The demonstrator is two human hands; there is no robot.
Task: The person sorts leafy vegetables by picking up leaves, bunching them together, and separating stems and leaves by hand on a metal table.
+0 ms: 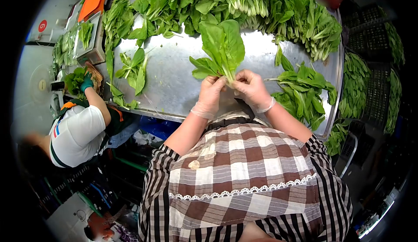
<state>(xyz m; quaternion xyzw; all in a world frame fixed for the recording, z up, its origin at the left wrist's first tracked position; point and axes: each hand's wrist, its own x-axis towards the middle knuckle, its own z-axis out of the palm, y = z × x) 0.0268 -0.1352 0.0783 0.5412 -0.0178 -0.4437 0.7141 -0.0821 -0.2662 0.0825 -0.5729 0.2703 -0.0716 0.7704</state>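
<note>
Nearest me, at six o'clock, was one checked apron (244,163). Just beyond it were my two hands, left (210,93) and right (250,88), in thin clear gloves. Both were closed in a fingertip pinch on the pale stems (227,73) of one bunch (224,46), its leaves fanned toward twelve over one steel table (170,78). That bunch was the centre of my clock.

Handling it well, I judged, called for both pinches low and level on the stems, firm enough to gather them, light enough not to bruise, with the leaves clear of my palms. I could not tell how many stems there were.

Farther out lay two loose piles: a thin left pile (138,74) at nine, a thicker right pile (305,92) at four. One long heap (209,0) ran from ten to two, too tangled to count. Past the left pile, towards ten, stood what looked like one scale (91,55); near it, between eight and nine, a co-worker's green-gloved hand (88,83) held greens (75,81). At three stood dark crates (376,85), several, their number lost in shadow.
</note>
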